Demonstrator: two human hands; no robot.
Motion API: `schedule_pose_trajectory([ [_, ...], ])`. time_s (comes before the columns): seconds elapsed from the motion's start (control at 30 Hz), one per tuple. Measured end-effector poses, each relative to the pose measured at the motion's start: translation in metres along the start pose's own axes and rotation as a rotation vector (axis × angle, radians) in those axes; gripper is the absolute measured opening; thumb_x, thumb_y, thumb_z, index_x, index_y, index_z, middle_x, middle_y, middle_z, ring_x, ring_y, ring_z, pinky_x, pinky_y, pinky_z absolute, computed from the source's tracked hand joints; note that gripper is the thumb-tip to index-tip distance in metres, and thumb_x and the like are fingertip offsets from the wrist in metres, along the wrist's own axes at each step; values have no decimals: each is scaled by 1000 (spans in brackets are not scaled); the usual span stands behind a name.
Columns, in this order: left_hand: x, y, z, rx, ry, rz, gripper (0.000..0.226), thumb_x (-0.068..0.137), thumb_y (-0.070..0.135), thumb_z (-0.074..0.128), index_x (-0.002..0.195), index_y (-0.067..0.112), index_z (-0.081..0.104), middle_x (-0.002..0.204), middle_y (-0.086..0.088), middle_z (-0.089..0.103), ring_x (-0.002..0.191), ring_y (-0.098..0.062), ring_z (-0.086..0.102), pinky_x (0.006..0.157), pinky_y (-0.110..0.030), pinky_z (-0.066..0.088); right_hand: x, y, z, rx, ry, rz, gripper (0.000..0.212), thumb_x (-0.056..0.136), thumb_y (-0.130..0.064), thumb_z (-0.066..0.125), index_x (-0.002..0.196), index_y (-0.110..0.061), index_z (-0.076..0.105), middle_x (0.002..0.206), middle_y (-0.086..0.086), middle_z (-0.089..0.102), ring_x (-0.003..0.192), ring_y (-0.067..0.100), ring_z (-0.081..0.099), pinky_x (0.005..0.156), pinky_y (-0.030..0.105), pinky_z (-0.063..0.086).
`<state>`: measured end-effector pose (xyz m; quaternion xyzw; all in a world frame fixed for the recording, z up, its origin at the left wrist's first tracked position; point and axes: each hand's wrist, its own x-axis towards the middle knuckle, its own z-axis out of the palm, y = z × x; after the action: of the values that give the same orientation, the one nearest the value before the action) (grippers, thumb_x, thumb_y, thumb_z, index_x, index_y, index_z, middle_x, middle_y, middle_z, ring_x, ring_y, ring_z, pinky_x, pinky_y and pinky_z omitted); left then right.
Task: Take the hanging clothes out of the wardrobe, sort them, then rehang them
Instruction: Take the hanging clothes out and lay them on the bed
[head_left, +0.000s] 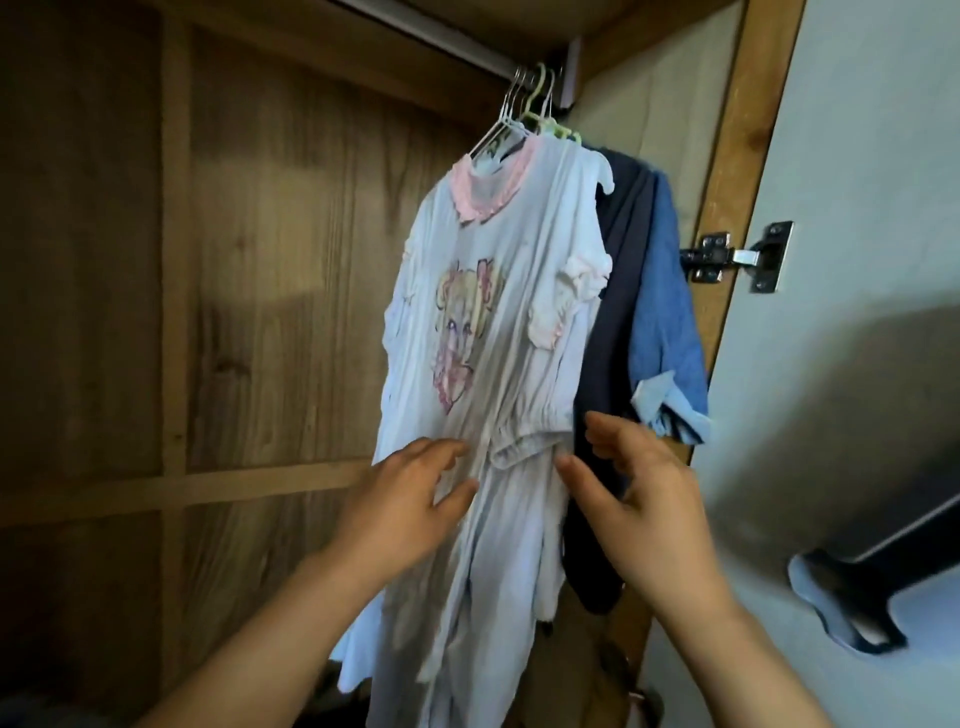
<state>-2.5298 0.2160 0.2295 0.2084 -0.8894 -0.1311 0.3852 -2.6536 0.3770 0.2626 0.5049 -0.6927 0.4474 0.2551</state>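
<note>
A pale white dress (483, 332) with a pink frilled collar and a cartoon girl print hangs on a hanger (506, 111) from the wardrobe rail (447, 39). Behind it hang a dark navy garment (615, 332) and a blue denim shirt (670, 322). My left hand (410, 499) reaches to the dress at waist height, its fingers relaxed and touching the fabric. My right hand (639, 488) is at the dress's right edge, fingers loosely spread, holding nothing.
The wardrobe's wooden back wall (234, 260) fills the left. The clothes hang bunched at the rail's right end beside the wooden door frame (727, 171). An open door with a metal hinge (737, 257) stands at the right. Dark items lie on the wardrobe floor.
</note>
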Motion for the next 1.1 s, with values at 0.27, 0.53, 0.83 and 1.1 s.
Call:
schedule_pose_trajectory([
  [0.27,136,-32,-26,-86,137,177,58,78,63,41,122,29,56,113,11,59,102,-10,58,83,-30,48,139,-24,19,-43,201,-105,45,83,-26,69,124,-14,57,109,-6,55,103,7,53,87,15,37],
  [0.53,257,-52,-51,-64,250,301,54,74,55,38,119,32,56,121,13,55,107,-12,56,85,-28,45,271,-34,34,-348,307,-216,49,82,-28,69,125,-10,55,119,8,56,115,24,50,97,34,39],
  [0.83,338,-86,-43,-2,319,405,66,70,64,24,122,34,52,125,17,52,112,-8,54,85,-26,43,341,-14,58,-893,194,-212,69,78,-54,62,137,-29,39,135,-6,44,122,20,36,89,33,22],
  [1.1,364,-99,-20,-58,422,477,77,63,64,9,118,37,55,116,21,55,104,-2,56,75,-22,41,357,15,56,-1156,195,-324,73,62,-55,54,119,-10,60,98,3,63,85,28,55,64,37,46],
])
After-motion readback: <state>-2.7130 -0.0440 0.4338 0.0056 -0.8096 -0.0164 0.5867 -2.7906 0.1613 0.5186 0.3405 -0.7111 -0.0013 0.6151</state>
